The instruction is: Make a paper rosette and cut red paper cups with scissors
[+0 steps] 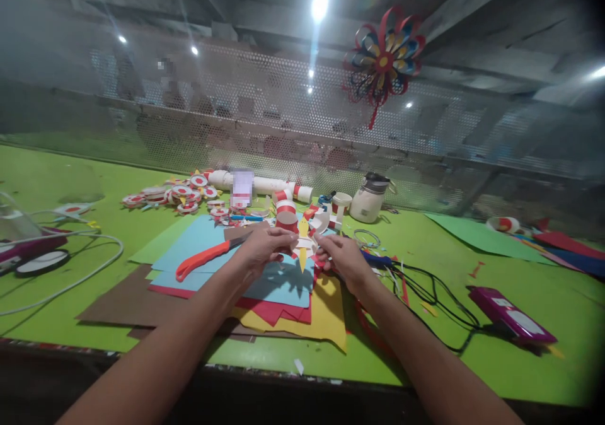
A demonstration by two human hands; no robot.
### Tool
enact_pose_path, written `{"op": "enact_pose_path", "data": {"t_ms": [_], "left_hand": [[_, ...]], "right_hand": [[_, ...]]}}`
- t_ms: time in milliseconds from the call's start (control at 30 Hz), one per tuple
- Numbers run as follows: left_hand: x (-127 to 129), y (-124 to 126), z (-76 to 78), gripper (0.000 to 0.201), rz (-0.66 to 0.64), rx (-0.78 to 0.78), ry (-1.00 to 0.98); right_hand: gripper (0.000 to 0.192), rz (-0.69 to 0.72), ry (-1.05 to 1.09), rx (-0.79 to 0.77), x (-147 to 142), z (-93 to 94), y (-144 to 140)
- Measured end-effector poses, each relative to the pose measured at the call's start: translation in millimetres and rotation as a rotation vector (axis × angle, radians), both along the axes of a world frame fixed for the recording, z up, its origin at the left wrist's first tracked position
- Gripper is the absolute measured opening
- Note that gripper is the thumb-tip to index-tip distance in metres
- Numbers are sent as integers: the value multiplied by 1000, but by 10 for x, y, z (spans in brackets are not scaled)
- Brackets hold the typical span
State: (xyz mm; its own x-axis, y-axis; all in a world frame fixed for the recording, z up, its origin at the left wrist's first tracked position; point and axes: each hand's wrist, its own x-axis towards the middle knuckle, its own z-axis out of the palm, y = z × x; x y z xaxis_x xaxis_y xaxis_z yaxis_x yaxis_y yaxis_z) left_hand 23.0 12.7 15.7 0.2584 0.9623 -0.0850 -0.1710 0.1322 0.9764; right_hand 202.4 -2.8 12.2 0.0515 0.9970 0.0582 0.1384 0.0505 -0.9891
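Note:
Both of my hands meet over a stack of coloured paper sheets [278,289] on the green table [142,236]. Between them I hold a small white paper piece with yellow pointed petals [303,246]. My left hand [267,245] pinches its left side and my right hand [343,258] pinches its right side. An orange-handled cutter [208,258] lies on the blue sheet just left of my left hand.
Red-and-white paper discs [182,195] and a white tube [265,184] lie behind. A white jar [368,201], black cable [439,299], purple device [510,314] and more sheets [472,229] sit right. A paper flower [385,59] hangs on the mesh screen. White cable [80,280] left.

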Motion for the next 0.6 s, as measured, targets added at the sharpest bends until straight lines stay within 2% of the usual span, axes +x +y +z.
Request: {"op": "enact_pose_path", "data": {"t_ms": [133, 400, 600], "left_hand": [[34, -4, -46, 30, -29, -4, 15], [79, 20, -158, 23, -62, 9, -9], [118, -11, -158, 22, -57, 16, -1]], "right_hand": [[34, 100, -5, -91, -52, 2, 4], [33, 167, 102, -141, -10, -81, -22], [31, 278, 169, -174, 82, -101, -13]]}}
